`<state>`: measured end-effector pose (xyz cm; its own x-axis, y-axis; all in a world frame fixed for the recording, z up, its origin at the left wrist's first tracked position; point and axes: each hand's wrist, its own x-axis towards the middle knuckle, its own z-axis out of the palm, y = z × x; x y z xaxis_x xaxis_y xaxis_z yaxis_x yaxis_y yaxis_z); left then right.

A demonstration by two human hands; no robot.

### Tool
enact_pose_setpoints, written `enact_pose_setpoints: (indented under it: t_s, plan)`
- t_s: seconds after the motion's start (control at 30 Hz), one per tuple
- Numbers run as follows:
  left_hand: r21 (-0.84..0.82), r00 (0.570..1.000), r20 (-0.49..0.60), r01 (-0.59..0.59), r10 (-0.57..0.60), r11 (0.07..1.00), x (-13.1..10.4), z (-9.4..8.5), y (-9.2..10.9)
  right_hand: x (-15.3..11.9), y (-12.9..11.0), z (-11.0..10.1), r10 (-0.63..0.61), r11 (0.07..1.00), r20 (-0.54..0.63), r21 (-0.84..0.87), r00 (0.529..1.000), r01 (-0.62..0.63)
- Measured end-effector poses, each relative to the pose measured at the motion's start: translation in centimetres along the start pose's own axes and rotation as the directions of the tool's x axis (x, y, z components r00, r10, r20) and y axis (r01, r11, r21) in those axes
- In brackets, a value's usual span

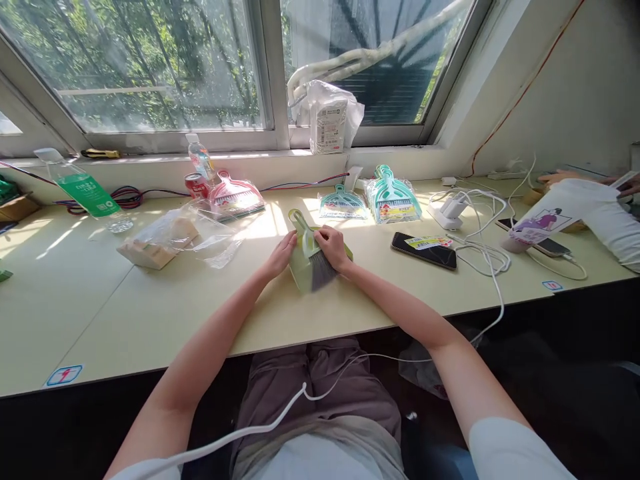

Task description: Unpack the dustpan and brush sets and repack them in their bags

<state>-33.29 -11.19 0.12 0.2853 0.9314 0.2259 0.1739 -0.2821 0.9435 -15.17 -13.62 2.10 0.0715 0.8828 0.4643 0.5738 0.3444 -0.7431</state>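
Note:
A small green dustpan (pixel 300 267) lies on the table in front of me with a hand brush (pixel 323 270) on top of it, grey bristles toward me. My left hand (pixel 283 255) holds the dustpan by its left edge, fingers together. My right hand (pixel 333 248) is closed on the brush at its right side, thumb and finger near the base of its handle. The bristle ends are slightly blurred. Beyond my hands lie bagged green brush-and-dustpan sets (pixel 393 199) and a bagged red set (pixel 235 195).
Left are a crumpled clear bag (pixel 173 230), a green-labelled bottle (pixel 93 197) and a red can (pixel 197 187). Right are a phone (pixel 424 251), a charger (pixel 449 212) with tangled white cables and a tilted cup (pixel 545 217). Another person's sleeve (pixel 613 223) rests at the far right.

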Motion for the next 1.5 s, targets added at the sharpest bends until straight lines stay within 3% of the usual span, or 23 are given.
enact_pose_setpoints:
  t_s: [0.07, 0.13, 0.2, 0.27, 0.37, 0.47, 0.63, 0.77, 0.93, 1.03, 1.17, 1.23, 1.33, 1.43, 1.5]
  plan:
    - [0.030, 0.991, -0.124, 0.044, -0.040, 0.999, 0.7, -1.7, -0.7, 0.3, -0.8, -1.5, 0.015, 0.994, -0.052, 0.107, 0.999, -0.009]
    - [0.099, 0.972, -0.236, 0.047, -0.022, 0.994, 1.3, -3.9, -1.2, 0.9, -1.2, -3.5, -0.037, 0.995, -0.115, 0.089, 0.993, 0.047]
    - [0.244, 0.963, -0.270, 0.050, 0.018, 0.968, 1.6, -6.0, -1.5, 1.6, -0.7, -5.3, -0.122, 0.989, -0.107, -0.095, 0.987, 0.112]
    - [0.405, 0.964, -0.263, 0.090, 0.022, 0.910, 1.6, -7.3, -1.4, 2.2, 0.5, -6.4, -0.143, 0.928, 0.004, -0.348, 0.990, 0.135]
    - [0.624, 0.973, -0.232, 0.138, 0.013, 0.769, 1.2, -7.7, -1.1, 2.7, 3.1, -6.8, -0.025, 0.765, 0.204, -0.627, 0.979, 0.150]
    - [0.778, 0.983, -0.182, 0.138, 0.010, 0.613, 0.8, -7.1, -0.7, 2.6, 4.6, -6.5, 0.131, 0.641, 0.312, -0.751, 0.941, 0.160]
    - [0.887, 0.985, -0.164, 0.169, -0.048, 0.430, 0.4, -7.1, 0.5, 2.3, 4.3, -6.0, 0.212, 0.538, 0.250, -0.837, 0.945, 0.101]
    - [0.893, 0.990, -0.124, 0.141, -0.069, 0.426, 0.3, -7.4, 1.1, 2.1, 4.0, -5.4, 0.245, 0.493, 0.202, -0.868, 0.948, 0.058]
    - [0.862, 0.997, -0.027, 0.062, -0.077, 0.502, 0.2, -7.1, 1.1, 2.4, 3.8, -6.1, 0.323, 0.524, 0.241, -0.851, 0.915, 0.039]
    - [0.872, 0.998, -0.007, 0.036, -0.062, 0.488, 0.1, -6.6, 0.9, 2.7, 4.3, -6.9, 0.347, 0.553, 0.245, -0.833, 0.905, 0.013]
    - [0.897, 0.997, -0.071, 0.075, -0.026, 0.436, 0.0, -5.6, 0.7, 3.3, 5.4, -7.6, 0.324, 0.700, 0.221, -0.710, 0.920, -0.076]
    - [0.882, 0.997, -0.078, 0.082, -0.029, 0.464, -0.2, -4.8, 0.7, 3.5, 5.7, -7.7, 0.265, 0.794, 0.187, -0.599, 0.946, -0.104]
    - [0.841, 0.999, 0.025, -0.007, -0.026, 0.541, -0.7, -3.2, 1.1, 3.3, 5.0, -7.2, 0.109, 0.889, 0.147, -0.458, 0.983, -0.030]
    - [0.801, 0.983, 0.179, -0.171, 0.044, 0.573, -1.5, -1.3, 1.5, 2.5, 3.6, -5.7, -0.021, 0.908, 0.193, -0.406, 0.981, 0.099]
    - [0.770, 0.950, 0.292, -0.300, 0.107, 0.563, -2.0, -0.3, 1.7, 1.7, 2.6, -4.4, -0.083, 0.880, 0.243, -0.438, 0.967, 0.185]
